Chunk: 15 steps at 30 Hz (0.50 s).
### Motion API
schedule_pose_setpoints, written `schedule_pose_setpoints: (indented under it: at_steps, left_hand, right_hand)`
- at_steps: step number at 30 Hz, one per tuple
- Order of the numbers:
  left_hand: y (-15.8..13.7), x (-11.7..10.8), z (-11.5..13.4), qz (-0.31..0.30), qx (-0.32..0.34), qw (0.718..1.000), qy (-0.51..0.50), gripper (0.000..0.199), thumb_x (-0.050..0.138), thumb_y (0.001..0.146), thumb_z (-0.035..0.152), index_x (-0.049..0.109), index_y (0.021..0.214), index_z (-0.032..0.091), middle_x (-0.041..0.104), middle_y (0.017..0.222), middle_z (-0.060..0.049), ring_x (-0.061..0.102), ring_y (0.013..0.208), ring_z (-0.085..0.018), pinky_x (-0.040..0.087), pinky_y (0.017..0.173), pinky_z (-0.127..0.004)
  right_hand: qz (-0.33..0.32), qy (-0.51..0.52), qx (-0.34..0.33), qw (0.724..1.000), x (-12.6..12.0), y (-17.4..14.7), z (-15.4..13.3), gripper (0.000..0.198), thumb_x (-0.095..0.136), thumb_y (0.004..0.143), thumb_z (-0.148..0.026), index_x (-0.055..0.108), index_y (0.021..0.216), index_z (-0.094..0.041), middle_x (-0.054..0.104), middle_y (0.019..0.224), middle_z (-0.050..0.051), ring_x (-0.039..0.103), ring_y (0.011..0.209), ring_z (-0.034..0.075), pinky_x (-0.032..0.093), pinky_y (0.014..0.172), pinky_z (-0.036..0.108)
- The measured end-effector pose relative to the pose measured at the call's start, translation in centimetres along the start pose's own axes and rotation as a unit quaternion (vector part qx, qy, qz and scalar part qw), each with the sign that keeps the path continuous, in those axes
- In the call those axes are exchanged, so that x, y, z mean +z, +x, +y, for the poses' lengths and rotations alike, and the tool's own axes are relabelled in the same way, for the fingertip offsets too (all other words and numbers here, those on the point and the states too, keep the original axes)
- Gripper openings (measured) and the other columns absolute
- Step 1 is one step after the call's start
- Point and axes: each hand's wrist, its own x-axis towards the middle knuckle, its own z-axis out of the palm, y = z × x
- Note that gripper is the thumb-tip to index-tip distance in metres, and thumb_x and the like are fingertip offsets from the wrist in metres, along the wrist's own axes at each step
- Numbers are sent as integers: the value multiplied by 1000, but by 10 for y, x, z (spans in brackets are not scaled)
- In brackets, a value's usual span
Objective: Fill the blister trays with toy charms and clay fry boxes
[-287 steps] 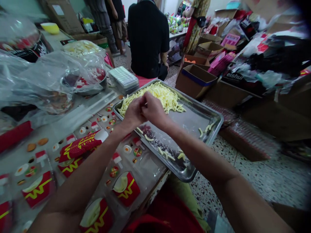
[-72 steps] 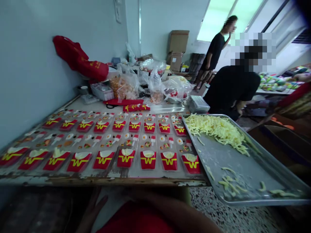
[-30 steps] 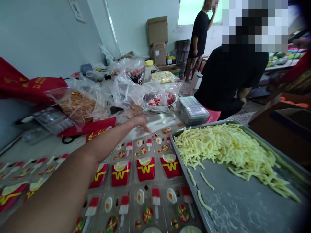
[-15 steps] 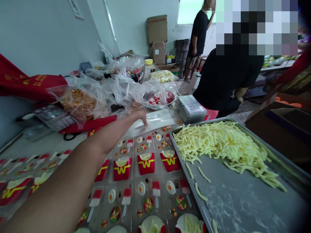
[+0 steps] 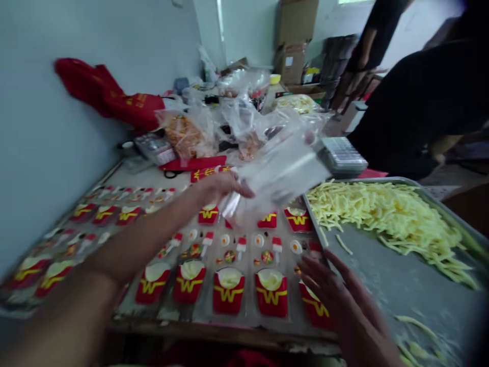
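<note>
My left hand (image 5: pixel 229 186) is closed on the near edge of a flat, clear plastic sheet (image 5: pixel 284 165); whether it is a bag or a stack cannot be made out. The sheet is raised and tilted over clear blister trays, blurred by motion. Those hold red fries cartons (image 5: pixel 228 291) with a yellow W, plus small toy popsicles (image 5: pixel 241 246), fried eggs (image 5: pixel 295 246) and round pizza-like pieces. Over the lower right carton and the metal tray's edge, my right hand (image 5: pixel 344 293) hovers with fingers apart, holding nothing.
A metal tray (image 5: pixel 367 260) on the right bears a heap of pale yellow fries (image 5: pixel 385 214). Behind it stands a stack of clear plastic boxes (image 5: pixel 344 155). Filled plastic bags (image 5: pixel 185 135) crowd the table's far end. A person in black (image 5: pixel 428 107) sits at the right.
My left hand has lifted the clear plastic sheet from the table's far part and drawn it nearer. My right hand has come into view. The camera view has shifted.
</note>
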Motion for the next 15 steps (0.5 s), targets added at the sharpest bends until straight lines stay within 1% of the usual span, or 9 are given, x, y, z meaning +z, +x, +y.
schedule_pose_setpoints:
  at_steps: [1, 3, 5, 7, 8, 10, 12, 13, 15]
  left_hand:
    - [-29, 14, -19, -7, -1, 999, -38, 38, 91, 52, 16, 76, 87, 13, 77, 88, -6, 71, 82, -24, 56, 80, -40]
    - [-81, 43, -54, -14, 6, 997, -81, 39, 92, 53, 25, 77, 87, 16, 77, 88, -6, 72, 87, -27, 56, 83, -40]
    - [-121, 63, -80, 30, 55, 995, -75, 44, 91, 60, 31, 77, 100, 19, 78, 98, -5, 72, 99, -28, 54, 92, -39]
    - [-148, 69, -98, 103, 67, 992, -16, 44, 88, 64, 34, 76, 104, 20, 78, 100, -5, 72, 101, -29, 54, 91, -39]
    - [-156, 66, -106, 132, 61, 989, 20, 47, 89, 63, 35, 75, 105, 20, 78, 100, -5, 72, 100, -30, 55, 90, -40]
    - [-162, 53, -116, 179, 57, 980, 60, 66, 94, 52, 35, 71, 113, 21, 77, 100, -6, 72, 96, -30, 56, 85, -40]
    - [-156, 32, -120, 230, 83, 968, 47, 86, 97, 46, 36, 63, 124, 21, 76, 104, -8, 71, 94, -28, 56, 82, -37]
    - [-150, 21, -121, 263, 102, 959, 37, 89, 96, 48, 39, 60, 127, 20, 75, 106, -9, 71, 93, -26, 55, 80, -35]
    - [-136, -2, -119, 340, 122, 931, 54, 77, 92, 58, 46, 62, 122, 17, 74, 103, -10, 70, 87, -23, 53, 76, -32]
  right_hand:
    - [-17, 31, -30, 999, 27, 4, -1, 81, 72, 80, -59, 44, 151, -36, 64, 139, 13, 65, 123, 35, 56, 98, 55]
    - [-40, 84, -86, 992, 80, 9, -2, 97, 85, 68, -51, 41, 152, -30, 66, 136, 14, 67, 119, 34, 58, 94, 51]
    - [-79, 110, -100, 986, 122, 13, 1, 86, 89, 64, -43, 55, 141, -23, 74, 119, 14, 73, 102, 32, 60, 86, 46]
    - [-119, 134, -78, 981, 149, 16, 7, 62, 88, 65, -39, 69, 120, -17, 78, 100, 11, 74, 83, 28, 60, 77, 40]
    - [-133, 142, -64, 979, 158, 18, 11, 52, 88, 65, -38, 73, 109, -15, 78, 93, 10, 73, 76, 26, 59, 73, 38]
    - [-150, 143, -45, 977, 168, 23, 20, 38, 88, 61, -32, 76, 92, -14, 78, 85, 9, 71, 68, 23, 57, 68, 35]
    - [-165, 127, -40, 977, 174, 27, 29, 32, 88, 59, -27, 76, 85, -14, 78, 80, 7, 69, 64, 21, 56, 65, 33]
    - [-175, 113, -36, 977, 177, 29, 33, 29, 88, 58, -26, 77, 82, -14, 77, 77, 6, 68, 61, 20, 55, 63, 32]
    - [-198, 73, -26, 977, 184, 32, 40, 28, 88, 56, -27, 76, 77, -14, 75, 71, 4, 66, 57, 19, 52, 60, 30]
